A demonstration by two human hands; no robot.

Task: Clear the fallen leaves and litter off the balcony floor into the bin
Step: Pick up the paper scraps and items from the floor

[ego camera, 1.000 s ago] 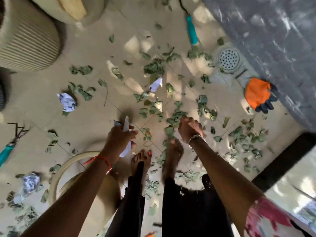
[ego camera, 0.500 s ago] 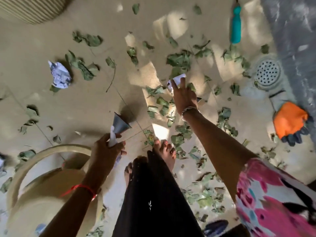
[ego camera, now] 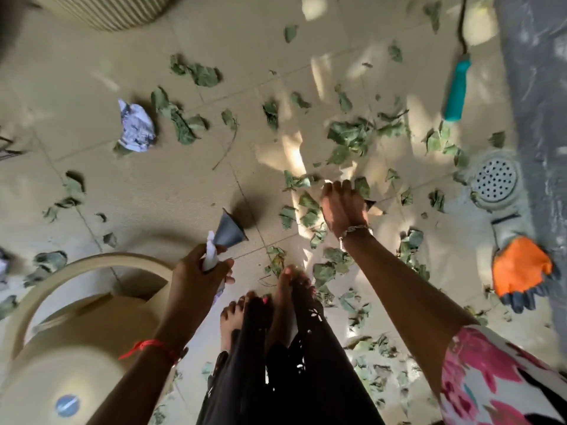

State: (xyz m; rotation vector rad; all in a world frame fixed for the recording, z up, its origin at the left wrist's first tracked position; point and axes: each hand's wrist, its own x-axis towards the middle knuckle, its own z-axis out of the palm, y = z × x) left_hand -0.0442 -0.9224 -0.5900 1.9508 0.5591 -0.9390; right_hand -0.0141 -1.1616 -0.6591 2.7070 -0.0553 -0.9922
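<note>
Right hand (ego camera: 343, 207) is closing on a paper scrap among dry leaves (ego camera: 349, 136) on the balcony tiles (ego camera: 184, 185); left hand (ego camera: 199, 273) is clutching folded paper (ego camera: 228, 233) beside the bin (ego camera: 92, 265). Litter looks light, crushable, best pinched.

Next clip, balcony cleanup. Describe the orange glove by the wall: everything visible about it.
The orange glove lies flat on the tiled floor at the right edge, against the foot of the grey wall. Its body is bright orange, seemingly knitted fabric; the fingers are dark blue-grey, likely coated, and point towards the person. Its far end sits just below the round drain cover. It looks empty and limp. Neither hand touches it, and a few leaves lie close beside it.
</note>
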